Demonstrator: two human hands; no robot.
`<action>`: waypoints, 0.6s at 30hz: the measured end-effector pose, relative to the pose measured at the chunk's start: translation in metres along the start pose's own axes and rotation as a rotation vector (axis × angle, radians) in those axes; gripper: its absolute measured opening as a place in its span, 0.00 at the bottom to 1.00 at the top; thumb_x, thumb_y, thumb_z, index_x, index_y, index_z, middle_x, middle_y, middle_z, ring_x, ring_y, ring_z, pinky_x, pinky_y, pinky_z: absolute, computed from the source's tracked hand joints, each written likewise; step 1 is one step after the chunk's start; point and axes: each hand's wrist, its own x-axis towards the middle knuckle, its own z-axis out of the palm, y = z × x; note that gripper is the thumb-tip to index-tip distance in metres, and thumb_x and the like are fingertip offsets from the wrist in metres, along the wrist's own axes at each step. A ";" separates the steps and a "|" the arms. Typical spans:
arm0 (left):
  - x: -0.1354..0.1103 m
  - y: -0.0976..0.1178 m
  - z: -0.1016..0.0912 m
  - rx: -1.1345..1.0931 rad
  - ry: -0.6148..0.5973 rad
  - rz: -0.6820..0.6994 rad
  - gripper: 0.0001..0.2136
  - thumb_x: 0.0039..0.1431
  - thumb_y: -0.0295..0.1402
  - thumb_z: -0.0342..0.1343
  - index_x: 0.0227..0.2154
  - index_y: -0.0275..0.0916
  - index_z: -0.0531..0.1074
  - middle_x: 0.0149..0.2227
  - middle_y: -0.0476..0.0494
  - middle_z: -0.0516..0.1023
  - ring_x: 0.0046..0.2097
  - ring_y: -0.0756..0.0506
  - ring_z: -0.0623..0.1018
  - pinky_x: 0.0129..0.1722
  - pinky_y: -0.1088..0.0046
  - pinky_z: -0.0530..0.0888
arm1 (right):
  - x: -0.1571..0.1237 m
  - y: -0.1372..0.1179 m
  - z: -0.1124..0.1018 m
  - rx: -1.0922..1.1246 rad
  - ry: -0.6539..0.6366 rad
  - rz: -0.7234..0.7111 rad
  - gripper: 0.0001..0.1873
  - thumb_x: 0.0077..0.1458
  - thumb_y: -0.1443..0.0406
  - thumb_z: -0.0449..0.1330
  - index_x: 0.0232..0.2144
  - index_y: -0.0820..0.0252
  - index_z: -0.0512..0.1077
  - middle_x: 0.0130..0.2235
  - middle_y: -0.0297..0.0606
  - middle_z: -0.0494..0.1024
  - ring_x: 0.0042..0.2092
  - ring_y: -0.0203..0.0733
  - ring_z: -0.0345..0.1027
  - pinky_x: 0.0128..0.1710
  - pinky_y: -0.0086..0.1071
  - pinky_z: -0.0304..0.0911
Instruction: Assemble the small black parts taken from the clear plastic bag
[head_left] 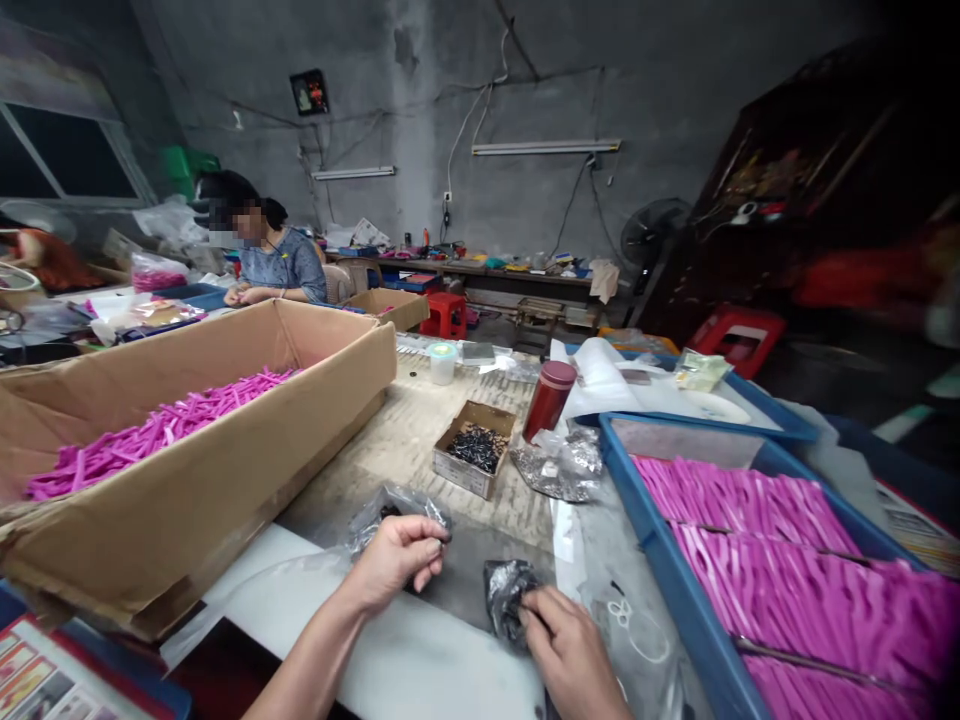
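Observation:
My left hand [401,562] is raised over the near side of the table, thumb and fingers pinched together. Something small and dark may be at its fingertips, too small to name. Just behind that hand lies a clear plastic bag [367,522] with dark contents, partly hidden by the hand. My right hand [571,655] grips the edge of a crumpled dark plastic bag [504,592] resting on the table. Beyond both hands stands a small open cardboard box [469,478] of small black pieces.
On the left is a large cardboard carton [225,500] with loose pink strips [172,420]. At right, a blue crate [652,560] holds rows of pink strips. A red canister [550,400], a lidded tub [442,365] and a silvery bag [559,465] stand farther back. Another person [281,265] sits beyond.

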 end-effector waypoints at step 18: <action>0.004 -0.021 0.065 0.228 0.012 -0.006 0.06 0.39 0.29 0.53 0.14 0.32 0.65 0.12 0.55 0.60 0.18 0.56 0.58 0.17 0.81 0.54 | -0.005 -0.002 -0.001 0.629 0.128 0.251 0.09 0.45 0.63 0.52 0.19 0.61 0.66 0.20 0.31 0.63 0.24 0.36 0.57 0.23 0.26 0.54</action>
